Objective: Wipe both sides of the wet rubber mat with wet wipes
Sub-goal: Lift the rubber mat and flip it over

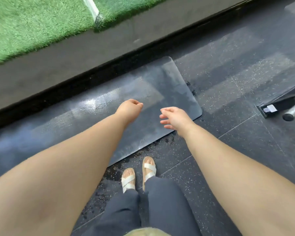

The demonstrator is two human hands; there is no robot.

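The dark rubber mat (170,86) lies flat on the speckled floor in front of my feet, and its surface is glossy with water. Both my bare arms reach out above it. My left hand (129,109) hangs over the middle of the mat with its fingers loosely curled and nothing in it. My right hand (174,117) hovers over the mat's near right part, fingers spread and relaxed, also holding nothing. No wet wipe is in view. My left arm hides the mat's left end.
Water spots darken the floor (228,150) along the mat's near edge, by my feet in white sandals (138,174). A black ledge (75,82) and green turf (32,28) lie beyond the mat. A black equipment base with a metal tube (289,106) stands at the right.
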